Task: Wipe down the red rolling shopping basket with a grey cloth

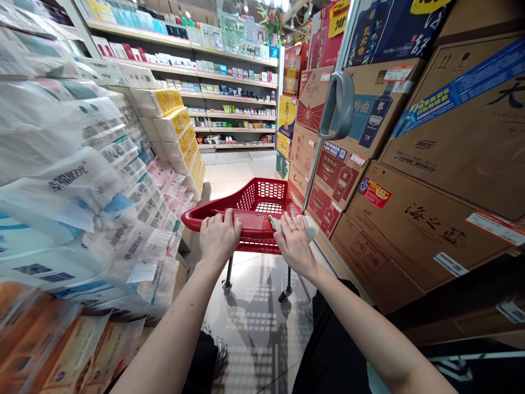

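Note:
A red plastic shopping cart point(246, 192) stands in front of me in the aisle, its basket of open mesh. My left hand point(218, 236) is closed over the left part of its red handle point(253, 221), knuckles up and the thumb toward the middle. On the right part of the handle lies a pale, crumpled cloth point(311, 227). My right hand point(293, 241) presses that cloth against the handle, fingers pointing forward and a ring on one of them. The palm hides part of the cloth.
Stacked packs of tissue paper point(110, 186) line the left side. Cardboard cartons point(426, 230) rise on the right behind a glass door with a grey handle point(339, 106). Shelves of small boxed goods point(229, 71) stand ahead, beyond the tiled floor point(223, 171).

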`<state>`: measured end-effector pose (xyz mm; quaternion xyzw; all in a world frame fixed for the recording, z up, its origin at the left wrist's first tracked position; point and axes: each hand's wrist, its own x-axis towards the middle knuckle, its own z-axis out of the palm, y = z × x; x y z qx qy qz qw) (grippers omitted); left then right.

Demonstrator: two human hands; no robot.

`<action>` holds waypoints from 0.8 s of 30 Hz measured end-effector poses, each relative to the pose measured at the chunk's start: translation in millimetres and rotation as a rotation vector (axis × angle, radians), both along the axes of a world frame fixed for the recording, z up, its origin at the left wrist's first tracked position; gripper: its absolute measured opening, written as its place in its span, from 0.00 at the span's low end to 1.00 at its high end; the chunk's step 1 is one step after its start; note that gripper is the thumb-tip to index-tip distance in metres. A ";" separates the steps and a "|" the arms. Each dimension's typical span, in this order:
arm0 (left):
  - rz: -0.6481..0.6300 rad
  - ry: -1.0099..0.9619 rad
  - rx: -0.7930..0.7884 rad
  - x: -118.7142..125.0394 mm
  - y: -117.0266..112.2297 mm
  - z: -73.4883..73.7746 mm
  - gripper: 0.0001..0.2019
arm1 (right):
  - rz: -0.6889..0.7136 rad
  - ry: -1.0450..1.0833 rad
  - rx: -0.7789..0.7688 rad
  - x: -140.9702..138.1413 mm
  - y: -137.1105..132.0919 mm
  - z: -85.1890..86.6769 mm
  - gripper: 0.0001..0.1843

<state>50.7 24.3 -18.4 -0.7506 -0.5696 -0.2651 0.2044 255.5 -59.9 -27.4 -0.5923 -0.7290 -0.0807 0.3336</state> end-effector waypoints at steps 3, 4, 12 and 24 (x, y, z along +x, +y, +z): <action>-0.013 -0.009 -0.021 2.3 -1.3 0.9 0.26 | 0.073 -0.029 -0.054 29.4 -0.9 6.5 0.28; -0.016 -0.010 -0.027 3.7 -1.9 0.9 0.26 | 0.077 -0.060 -0.054 38.5 0.8 6.4 0.28; 0.000 -0.046 -0.036 16.9 -3.2 -1.5 0.27 | -0.121 -0.258 0.053 28.1 16.0 -13.4 0.24; -0.146 0.020 -0.045 -6.4 4.0 1.5 0.24 | -0.233 -0.237 -0.267 17.0 50.9 17.0 0.25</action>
